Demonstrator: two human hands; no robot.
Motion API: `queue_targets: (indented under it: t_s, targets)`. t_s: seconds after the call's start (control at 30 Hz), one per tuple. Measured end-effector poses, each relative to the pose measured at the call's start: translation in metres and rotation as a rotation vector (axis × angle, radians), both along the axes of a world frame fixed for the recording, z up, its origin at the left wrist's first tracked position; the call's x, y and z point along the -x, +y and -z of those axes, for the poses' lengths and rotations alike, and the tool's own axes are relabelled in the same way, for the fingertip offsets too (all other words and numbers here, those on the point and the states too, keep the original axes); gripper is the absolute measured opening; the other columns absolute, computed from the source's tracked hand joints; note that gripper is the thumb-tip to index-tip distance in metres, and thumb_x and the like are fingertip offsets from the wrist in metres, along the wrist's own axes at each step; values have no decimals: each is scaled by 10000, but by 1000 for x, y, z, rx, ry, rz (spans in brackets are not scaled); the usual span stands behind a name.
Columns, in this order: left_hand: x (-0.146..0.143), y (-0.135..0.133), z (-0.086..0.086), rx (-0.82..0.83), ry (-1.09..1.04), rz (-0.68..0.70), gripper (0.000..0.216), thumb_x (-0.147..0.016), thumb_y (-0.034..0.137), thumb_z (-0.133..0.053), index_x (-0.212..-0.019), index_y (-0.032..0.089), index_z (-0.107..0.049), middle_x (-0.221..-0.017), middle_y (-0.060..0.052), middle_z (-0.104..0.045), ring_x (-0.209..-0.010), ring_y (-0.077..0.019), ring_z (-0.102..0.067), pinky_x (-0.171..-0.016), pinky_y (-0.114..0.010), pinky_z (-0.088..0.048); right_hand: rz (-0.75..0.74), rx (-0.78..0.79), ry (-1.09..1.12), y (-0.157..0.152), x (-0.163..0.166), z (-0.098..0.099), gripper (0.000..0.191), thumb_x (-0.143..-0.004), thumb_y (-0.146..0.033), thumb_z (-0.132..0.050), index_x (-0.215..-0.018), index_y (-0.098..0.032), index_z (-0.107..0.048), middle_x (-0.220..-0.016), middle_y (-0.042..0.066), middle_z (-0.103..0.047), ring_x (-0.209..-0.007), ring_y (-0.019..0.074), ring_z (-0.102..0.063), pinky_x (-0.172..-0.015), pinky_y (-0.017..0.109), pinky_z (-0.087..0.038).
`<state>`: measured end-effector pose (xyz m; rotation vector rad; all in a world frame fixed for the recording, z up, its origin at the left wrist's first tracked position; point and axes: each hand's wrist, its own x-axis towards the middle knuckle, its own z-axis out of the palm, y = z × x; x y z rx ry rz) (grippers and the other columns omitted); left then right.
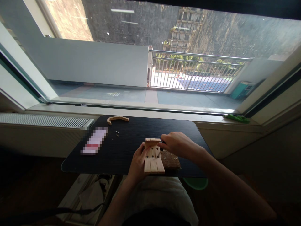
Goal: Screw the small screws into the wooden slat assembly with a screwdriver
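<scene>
A small light-wood piece [154, 165] made of narrow slats is held near the table's front edge. Dark round holes or screw heads dot its face, and a raised wooden strip crosses its far end. My left hand [137, 161] grips it from the left side, fingers closed along its edge. Over its right side, my right hand [176, 142] is closed around a screwdriver [158, 153]. Its dark handle is mostly covered by my fingers, and the thin shaft slants down to one of the dark spots. Whether the tip touches is too small to tell.
Beside the wood lies a rough brown block [170, 160] on the black table [131, 131]. A curved wooden part [117, 118] and several small screws [117, 133] lie further back, near a blurred pink-white item [95, 141]. A radiator [47, 120] and window sill border the table.
</scene>
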<state>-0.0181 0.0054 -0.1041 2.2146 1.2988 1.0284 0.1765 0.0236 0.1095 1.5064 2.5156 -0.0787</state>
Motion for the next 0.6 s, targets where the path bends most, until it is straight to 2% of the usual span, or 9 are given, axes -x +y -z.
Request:
queue_targets:
  t_s: [0.23, 0.4, 0.5, 0.6]
  targets:
    - [-1, 1, 4, -25, 4, -1, 776, -810, 392, -683, -1501, 162, -415, -1598, -240, -312, -1458, -403, -350, -1139, -559, -378, -19, 8, -43, 3, 5, -4, 460, -1038, -468, -407, -898, -183, -740, -828, 94, -757, -732, 217, -689, -555, 291, -299]
    - [-1, 1, 3, -21, 5, -4, 779, -809, 364, -683, -1514, 200, -397, -1601, -214, -318, -1464, -388, -343, -1145, -550, -375, -17, 12, -40, 2, 5, -2, 464, -1048, -448, -373, -873, -185, -713, -812, 90, -745, -718, 213, -681, -560, 287, -303]
    - [-1, 0, 1, -12, 6, -5, 738, -821, 343, -670, -1504, 221, -418, -1607, -193, -319, -1461, -384, -349, -1144, -550, -377, -28, -5, -10, 1, 3, 2, 381, -1035, -459, -400, -963, -183, -652, -801, 80, -730, -702, 217, -672, -562, 289, -292]
    - [-2, 0, -1, 3, 2, -8, 698, -836, 333, -651, -1491, 210, -441, -1602, -195, -330, -1458, -388, -351, -1141, -563, -376, -71, -7, 51, 0, 2, 6, 249, -1003, -398, -451, -1066, -187, -566, -787, 55, -716, -665, 207, -653, -550, 297, -258]
